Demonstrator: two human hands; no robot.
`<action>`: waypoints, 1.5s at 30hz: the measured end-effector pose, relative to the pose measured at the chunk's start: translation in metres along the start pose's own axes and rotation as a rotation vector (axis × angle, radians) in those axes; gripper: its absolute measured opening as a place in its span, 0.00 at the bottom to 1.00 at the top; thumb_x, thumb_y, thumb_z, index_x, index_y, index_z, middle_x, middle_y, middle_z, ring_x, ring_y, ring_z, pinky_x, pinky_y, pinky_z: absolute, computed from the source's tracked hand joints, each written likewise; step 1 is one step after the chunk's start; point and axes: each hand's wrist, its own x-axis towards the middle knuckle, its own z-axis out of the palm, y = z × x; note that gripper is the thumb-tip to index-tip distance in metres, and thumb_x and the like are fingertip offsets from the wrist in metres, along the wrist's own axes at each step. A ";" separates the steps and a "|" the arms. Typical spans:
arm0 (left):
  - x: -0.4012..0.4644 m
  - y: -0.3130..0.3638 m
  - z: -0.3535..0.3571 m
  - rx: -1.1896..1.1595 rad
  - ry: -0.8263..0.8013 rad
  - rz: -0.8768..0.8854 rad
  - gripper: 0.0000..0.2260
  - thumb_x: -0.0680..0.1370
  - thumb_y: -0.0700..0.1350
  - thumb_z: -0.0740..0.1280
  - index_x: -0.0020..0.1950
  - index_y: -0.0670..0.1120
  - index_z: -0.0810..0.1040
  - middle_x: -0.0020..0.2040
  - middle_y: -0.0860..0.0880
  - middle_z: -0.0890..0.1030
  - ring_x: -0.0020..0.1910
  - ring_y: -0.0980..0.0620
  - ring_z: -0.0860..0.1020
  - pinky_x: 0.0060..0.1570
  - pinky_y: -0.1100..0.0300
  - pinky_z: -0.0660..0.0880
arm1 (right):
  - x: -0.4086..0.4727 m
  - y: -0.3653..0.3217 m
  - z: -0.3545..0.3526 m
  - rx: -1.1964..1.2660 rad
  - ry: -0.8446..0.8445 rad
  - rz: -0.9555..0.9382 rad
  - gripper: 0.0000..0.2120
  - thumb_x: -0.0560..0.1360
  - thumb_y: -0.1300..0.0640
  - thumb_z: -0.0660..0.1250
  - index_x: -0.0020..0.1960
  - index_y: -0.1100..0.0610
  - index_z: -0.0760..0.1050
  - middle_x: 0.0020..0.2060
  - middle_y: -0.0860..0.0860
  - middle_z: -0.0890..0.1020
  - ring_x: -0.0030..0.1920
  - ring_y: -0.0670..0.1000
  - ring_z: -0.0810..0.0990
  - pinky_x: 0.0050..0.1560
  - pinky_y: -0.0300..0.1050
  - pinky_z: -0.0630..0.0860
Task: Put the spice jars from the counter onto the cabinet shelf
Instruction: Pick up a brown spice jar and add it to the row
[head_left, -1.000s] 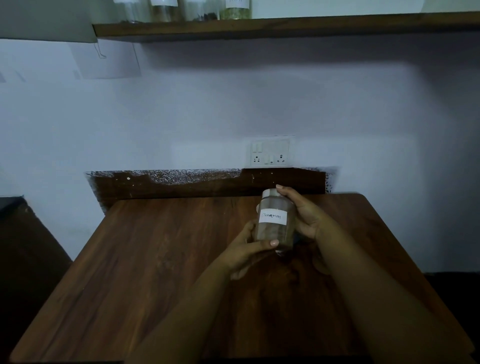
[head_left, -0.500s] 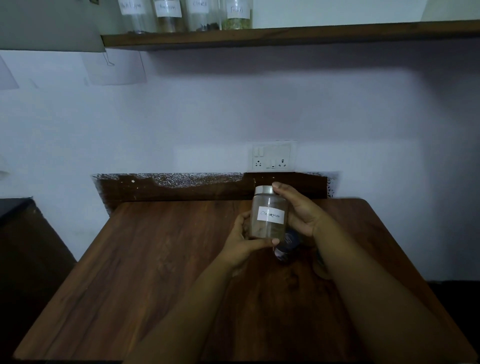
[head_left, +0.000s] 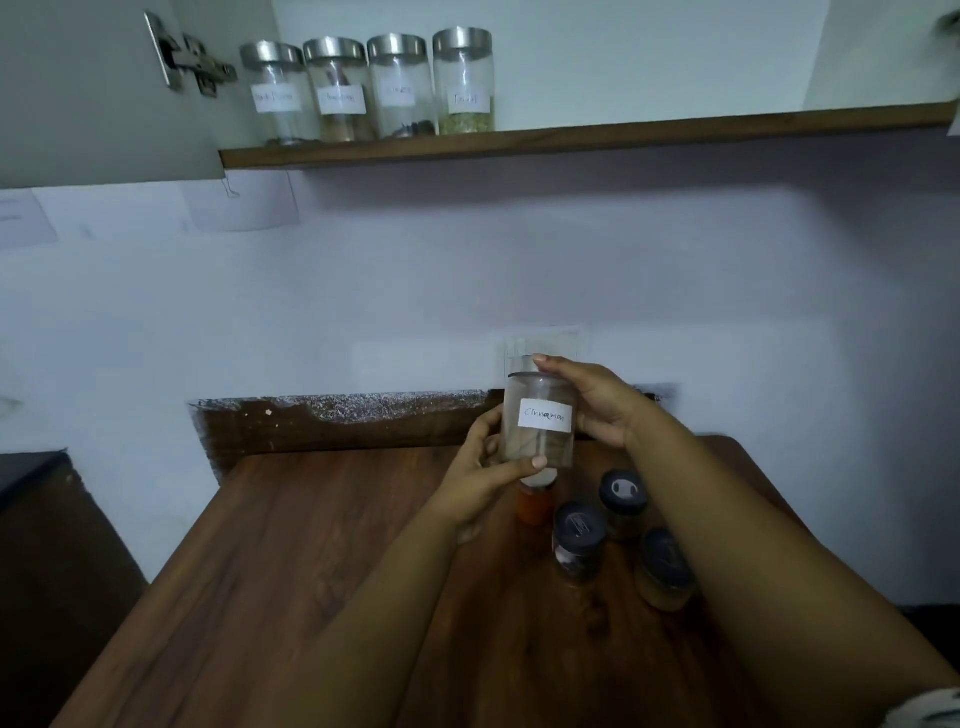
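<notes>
A glass jar labelled Cinnamon (head_left: 543, 422) is held upright above the wooden counter (head_left: 311, 571). My left hand (head_left: 480, 470) grips its lower left side, thumb across the front. My right hand (head_left: 597, 402) holds its right side, fingers reaching over the lid. Below it on the counter stand a small red-filled jar (head_left: 534, 501) and three dark-lidded jars (head_left: 578, 543), (head_left: 623, 501), (head_left: 665, 571). Several labelled steel-lidded jars (head_left: 366, 85) stand in a row on the left part of the cabinet shelf (head_left: 623, 136).
An open cabinet door with a metal hinge (head_left: 195, 60) hangs at the upper left beside the shelf. A wall socket plate (head_left: 550, 343) sits behind the held jar. Paper sheets (head_left: 241, 202) are stuck to the wall. A dark surface (head_left: 31, 478) lies left of the counter.
The view has tilted up, bringing the shelf jars into sight. Both hands have raised the cinnamon jar off the counter, uncovering the small jars beneath it.
</notes>
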 end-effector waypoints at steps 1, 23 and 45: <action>0.005 0.006 -0.001 0.006 0.000 0.012 0.40 0.64 0.39 0.78 0.73 0.50 0.65 0.64 0.41 0.76 0.62 0.46 0.78 0.58 0.55 0.77 | 0.003 -0.007 0.002 0.005 -0.003 -0.013 0.18 0.71 0.48 0.72 0.56 0.58 0.81 0.48 0.56 0.84 0.48 0.55 0.83 0.53 0.52 0.78; 0.107 0.135 -0.029 0.115 -0.101 0.318 0.39 0.61 0.48 0.79 0.70 0.55 0.70 0.63 0.49 0.79 0.62 0.49 0.78 0.64 0.50 0.74 | 0.056 -0.152 0.045 -0.127 0.164 -0.355 0.25 0.70 0.42 0.72 0.58 0.60 0.79 0.45 0.54 0.85 0.48 0.55 0.83 0.53 0.50 0.78; 0.206 0.281 0.031 0.946 0.295 0.894 0.32 0.69 0.64 0.72 0.70 0.54 0.70 0.59 0.57 0.80 0.56 0.60 0.77 0.54 0.60 0.72 | 0.091 -0.320 -0.003 -0.225 0.118 -0.718 0.17 0.73 0.50 0.72 0.55 0.61 0.77 0.47 0.55 0.82 0.46 0.54 0.82 0.47 0.46 0.80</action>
